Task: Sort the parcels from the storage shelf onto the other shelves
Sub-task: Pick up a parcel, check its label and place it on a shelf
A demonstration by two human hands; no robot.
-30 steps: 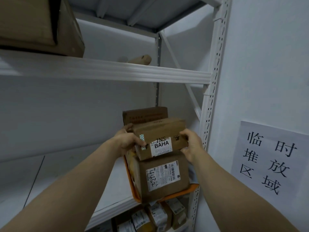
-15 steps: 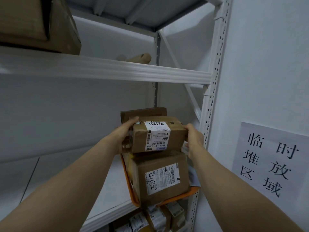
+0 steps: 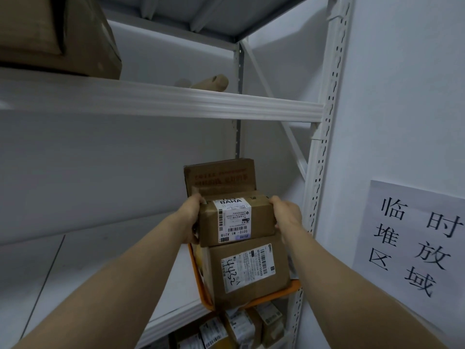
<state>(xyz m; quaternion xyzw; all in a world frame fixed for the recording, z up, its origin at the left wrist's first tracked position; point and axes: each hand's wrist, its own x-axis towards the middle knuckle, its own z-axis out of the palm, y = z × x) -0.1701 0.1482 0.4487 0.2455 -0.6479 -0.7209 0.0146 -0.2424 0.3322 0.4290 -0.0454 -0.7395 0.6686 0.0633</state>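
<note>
At the right end of the middle shelf, against the white slotted upright, I hold a small brown parcel between both hands. My left hand grips its left end, the fingers curled round the far edge and the palm against the side. My right hand grips the right end the same way, with the thumb on the near face. The parcel's white shipping label faces me, turned sideways, with "BAHA" printed at its top.

The small parcel sits directly above a larger brown parcel; their edges meet in my view, and I cannot tell whether the small one rests on it or is lifted clear. The larger parcel carries a white label with "4432" written by hand, and it stands in an orange tray whose corner juts past the shelf's front edge. Behind both, a darker cardboard box stands upright, its top showing above my hands.

On the shelf below, several more labelled parcels lie packed together. Above me runs the white front rail of the upper shelf; a big cardboard box sits on it at the left, and a brown cardboard tube lies further back near the rear post. On the wall to the right, beside the upright, hangs a paper sign with large black Chinese characters.
</note>
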